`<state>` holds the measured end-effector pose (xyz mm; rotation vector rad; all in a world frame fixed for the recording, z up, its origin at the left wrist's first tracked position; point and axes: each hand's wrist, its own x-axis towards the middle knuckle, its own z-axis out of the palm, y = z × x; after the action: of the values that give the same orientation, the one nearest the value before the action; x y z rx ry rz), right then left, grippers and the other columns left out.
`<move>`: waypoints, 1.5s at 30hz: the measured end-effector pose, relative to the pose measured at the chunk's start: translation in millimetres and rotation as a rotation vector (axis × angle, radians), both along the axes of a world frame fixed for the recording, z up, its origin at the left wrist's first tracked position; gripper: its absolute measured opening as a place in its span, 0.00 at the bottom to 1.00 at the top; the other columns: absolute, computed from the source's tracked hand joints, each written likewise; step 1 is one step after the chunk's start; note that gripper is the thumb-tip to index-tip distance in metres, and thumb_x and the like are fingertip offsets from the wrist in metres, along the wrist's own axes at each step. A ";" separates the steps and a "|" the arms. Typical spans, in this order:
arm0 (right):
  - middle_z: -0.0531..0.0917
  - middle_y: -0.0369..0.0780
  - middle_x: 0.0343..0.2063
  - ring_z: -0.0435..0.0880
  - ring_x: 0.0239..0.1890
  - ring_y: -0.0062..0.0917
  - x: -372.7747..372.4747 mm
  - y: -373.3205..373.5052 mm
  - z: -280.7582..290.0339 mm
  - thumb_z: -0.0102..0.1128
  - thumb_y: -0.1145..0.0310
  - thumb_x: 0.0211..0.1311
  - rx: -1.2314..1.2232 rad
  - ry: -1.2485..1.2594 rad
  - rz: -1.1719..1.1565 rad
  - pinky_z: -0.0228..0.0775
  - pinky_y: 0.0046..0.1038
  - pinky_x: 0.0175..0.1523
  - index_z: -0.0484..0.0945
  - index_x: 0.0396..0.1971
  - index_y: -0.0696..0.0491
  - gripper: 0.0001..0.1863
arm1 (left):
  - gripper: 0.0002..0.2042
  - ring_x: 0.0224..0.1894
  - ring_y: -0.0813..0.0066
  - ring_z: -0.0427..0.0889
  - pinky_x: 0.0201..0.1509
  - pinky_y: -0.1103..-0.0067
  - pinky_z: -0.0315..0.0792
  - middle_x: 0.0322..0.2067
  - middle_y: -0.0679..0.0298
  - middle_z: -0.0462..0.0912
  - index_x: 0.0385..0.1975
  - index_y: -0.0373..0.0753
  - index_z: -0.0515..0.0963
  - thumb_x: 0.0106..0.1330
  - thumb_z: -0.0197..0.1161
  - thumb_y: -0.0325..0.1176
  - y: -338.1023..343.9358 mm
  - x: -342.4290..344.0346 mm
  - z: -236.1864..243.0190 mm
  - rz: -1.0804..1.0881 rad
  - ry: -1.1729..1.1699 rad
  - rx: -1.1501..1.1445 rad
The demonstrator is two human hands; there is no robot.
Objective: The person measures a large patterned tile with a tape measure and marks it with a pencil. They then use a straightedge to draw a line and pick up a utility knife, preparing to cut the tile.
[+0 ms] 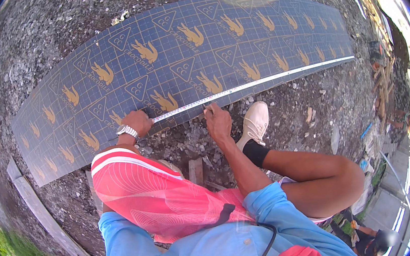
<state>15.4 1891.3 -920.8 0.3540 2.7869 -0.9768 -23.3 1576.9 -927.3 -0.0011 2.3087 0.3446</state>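
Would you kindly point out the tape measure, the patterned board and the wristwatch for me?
Tape measure [233, 90], head view: middle of its extended blade.
Patterned board [120, 76], head view: its uncovered dark surface.
Wristwatch [128, 130], head view: its silver band.

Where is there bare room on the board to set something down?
The board is free beyond the tape, toward its far edge, and left of the left hand. It is crowded along the near edge around the tape and right hand, with a shoe nearby.
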 end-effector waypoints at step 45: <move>0.88 0.58 0.36 0.88 0.43 0.58 -40.9 -15.3 26.2 0.58 0.73 0.63 0.202 -0.203 0.146 0.81 0.55 0.49 0.84 0.34 0.62 0.09 | 0.20 0.43 0.38 0.88 0.49 0.52 0.80 0.37 0.43 0.89 0.37 0.38 0.90 0.70 0.63 0.51 5.0 4.5 6.9 -0.030 0.039 0.028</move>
<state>-25.5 1876.0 -894.6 0.2546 2.6854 -0.5943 -18.8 1581.9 -920.5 0.0547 2.3398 0.3646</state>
